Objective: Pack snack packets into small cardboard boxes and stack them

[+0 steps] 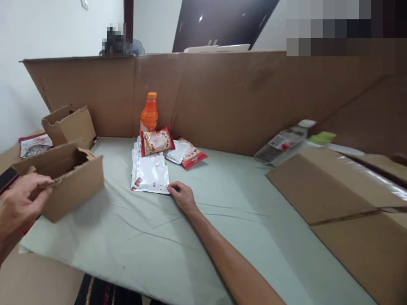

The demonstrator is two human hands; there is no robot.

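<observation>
My right hand (182,195) reaches across the pale green cloth (197,237) and its fingertips touch the near corner of a white snack pouch (149,173). Further pouches lie behind it: a red and white one (155,142) leaning up, another (187,154) flat to its right. An orange drink bottle (149,112) stands upright behind them. My left hand (19,203) grips the near rim of an open cardboard box (68,182) at the left edge of the cloth.
A tall cardboard wall (238,93) runs behind the cloth. A second open box (70,125) and a red pouch (33,144) sit at the far left. Flattened cardboard (343,199), a wrapped packet (280,144) and a green lid (321,137) lie at the right. A person sits behind the wall.
</observation>
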